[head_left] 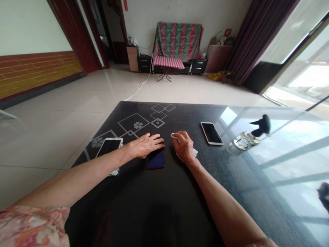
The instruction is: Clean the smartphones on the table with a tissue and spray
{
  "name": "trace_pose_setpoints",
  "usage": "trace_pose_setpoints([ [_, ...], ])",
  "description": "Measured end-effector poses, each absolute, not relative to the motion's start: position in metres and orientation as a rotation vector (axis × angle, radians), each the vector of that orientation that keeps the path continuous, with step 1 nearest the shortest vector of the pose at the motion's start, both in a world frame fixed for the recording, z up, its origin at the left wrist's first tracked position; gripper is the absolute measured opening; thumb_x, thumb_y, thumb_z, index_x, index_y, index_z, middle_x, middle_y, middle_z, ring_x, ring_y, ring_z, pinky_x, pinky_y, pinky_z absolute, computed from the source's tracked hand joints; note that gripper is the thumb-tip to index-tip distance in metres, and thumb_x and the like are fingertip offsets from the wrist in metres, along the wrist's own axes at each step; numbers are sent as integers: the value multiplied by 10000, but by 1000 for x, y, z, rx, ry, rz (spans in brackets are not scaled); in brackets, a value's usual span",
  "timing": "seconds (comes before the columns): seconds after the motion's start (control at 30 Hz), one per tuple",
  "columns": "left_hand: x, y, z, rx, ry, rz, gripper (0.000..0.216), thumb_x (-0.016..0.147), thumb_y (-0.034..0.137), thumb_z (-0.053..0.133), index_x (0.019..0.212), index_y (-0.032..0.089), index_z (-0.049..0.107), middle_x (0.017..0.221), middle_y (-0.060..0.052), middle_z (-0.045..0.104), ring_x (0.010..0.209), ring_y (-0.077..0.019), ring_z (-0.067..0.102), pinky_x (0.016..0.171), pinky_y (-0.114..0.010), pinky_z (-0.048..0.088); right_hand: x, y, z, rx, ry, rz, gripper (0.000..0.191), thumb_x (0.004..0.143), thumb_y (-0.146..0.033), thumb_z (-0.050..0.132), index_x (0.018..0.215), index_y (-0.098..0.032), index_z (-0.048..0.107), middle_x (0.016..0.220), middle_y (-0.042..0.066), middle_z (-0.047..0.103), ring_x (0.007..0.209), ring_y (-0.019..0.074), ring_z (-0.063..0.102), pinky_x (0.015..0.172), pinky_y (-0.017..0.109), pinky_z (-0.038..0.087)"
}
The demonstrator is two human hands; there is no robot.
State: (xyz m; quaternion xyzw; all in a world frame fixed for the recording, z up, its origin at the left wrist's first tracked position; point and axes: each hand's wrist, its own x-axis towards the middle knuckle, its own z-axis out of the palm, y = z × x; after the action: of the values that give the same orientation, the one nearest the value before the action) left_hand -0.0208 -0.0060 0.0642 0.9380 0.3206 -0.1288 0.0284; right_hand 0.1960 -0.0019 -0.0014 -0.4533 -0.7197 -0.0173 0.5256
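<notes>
My left hand (145,144) lies flat, fingers stretched out, on the top end of a dark purple phone (156,160) on the black glass table (164,206). My right hand (183,145) is closed on a small white cloth (177,138), whose corners show past the fingers and at the wrist side. It rests on the table just right of the purple phone. A white-framed phone (109,151) lies under my left forearm, screen up. Another white phone (211,133) lies to the right of my right hand.
A clear glass spray bottle (244,140) with a black trigger lies on its side at the table's right. A dark object (324,195) shows at the right edge. Beyond the table is tiled floor, a covered cabinet (178,39) and a white cable (140,87).
</notes>
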Motion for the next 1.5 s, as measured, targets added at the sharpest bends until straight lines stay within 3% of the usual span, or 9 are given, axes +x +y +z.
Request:
trace_pose_setpoints([
  [0.17, -13, -3, 73, 2780, 1247, -325, 738, 690, 31, 566, 1375, 277, 440, 1491, -84, 400, 1386, -316, 312, 1087, -517, 279, 196, -2, -1, -1087, -1721, -7, 146, 882, -202, 544, 910, -228, 685, 929, 49, 652, 837, 152, 634, 774, 271, 518],
  [0.4, -13, 3, 66, 2552, 1345, -162, 938, 673, 263, 647, 1494, 220, 197, 1576, -113, 213, 1433, -310, 210, 1104, -524, 261, 196, -2, -1, -1084, -1720, 15, 152, 877, -188, 541, 916, -226, 683, 939, 46, 648, 842, 150, 631, 776, 270, 511],
  [0.63, -12, 14, 45, 2614, 1012, 182, 665, 737, 366, 673, 1356, 222, 478, 1435, -104, 478, 1362, -291, 373, 1076, -444, 299, 196, -4, 2, -1105, -1704, 19, 148, 882, -201, 535, 910, -224, 679, 936, 50, 649, 840, 156, 636, 780, 277, 515],
  [0.8, -11, 19, 39, 2641, 1027, 317, 653, 709, 416, 723, 1303, 221, 535, 1374, -97, 539, 1278, -286, 471, 1049, -415, 331, 196, -3, 1, -1126, -1681, 17, 136, 886, -227, 543, 891, -225, 679, 921, 48, 650, 824, 157, 638, 773, 278, 519],
  [1.07, -2, 16, 38, 2628, 989, 297, 622, 749, 364, 668, 1328, 204, 506, 1410, -106, 502, 1320, -288, 428, 1057, -411, 340, 196, 0, -2, -1138, -1682, 72, 123, 870, -230, 570, 875, -211, 692, 896, 46, 660, 816, 158, 645, 774, 278, 518],
  [1.27, 1, 16, 39, 2605, 1010, 378, 677, 687, 357, 705, 1318, 190, 527, 1363, -108, 549, 1263, -292, 487, 1063, -415, 342, 212, 6, 1, -1081, -1853, 251, 96, 842, -248, 613, 862, -211, 699, 855, 32, 673, 781, 153, 653, 769, 275, 520],
  [1.5, -9, 16, 37, 2493, 1085, 516, 734, 614, 349, 769, 1300, 190, 564, 1352, -118, 564, 1257, -296, 499, 1084, -428, 347, 221, 5, 1, -1075, -1597, 346, 150, 872, -328, 599, 871, -199, 676, 862, 36, 671, 808, 160, 639, 769, 282, 506],
])
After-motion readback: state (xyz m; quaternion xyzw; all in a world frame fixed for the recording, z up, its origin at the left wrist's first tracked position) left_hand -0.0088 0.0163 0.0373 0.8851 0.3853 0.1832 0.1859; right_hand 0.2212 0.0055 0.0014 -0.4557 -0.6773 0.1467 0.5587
